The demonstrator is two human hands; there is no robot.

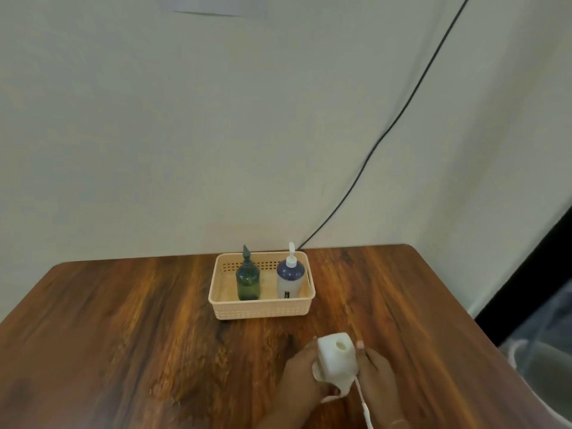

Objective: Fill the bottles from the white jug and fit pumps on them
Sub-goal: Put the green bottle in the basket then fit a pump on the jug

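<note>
The white jug (pixel 335 357) stands upright on the wooden table (pixel 139 320) near its front edge, its round mouth open on top. My left hand (pixel 301 371) grips its left side and my right hand (pixel 376 374) presses against its right side, thumb up by the jug's top. A thin white tube (pixel 361 397) runs down from under the jug beside my right hand. Farther back, a peach basket (pixel 263 311) holds a green bottle (pixel 247 281) with a green pump on the left. On the right stands a white and blue bottle (pixel 289 281) with a white pump.
A pale wall rises right behind the table. A black cable (pixel 387 134) hangs down it to the table's back edge. Off the table's right edge stands a light bin (pixel 538 366) lined with a clear bag.
</note>
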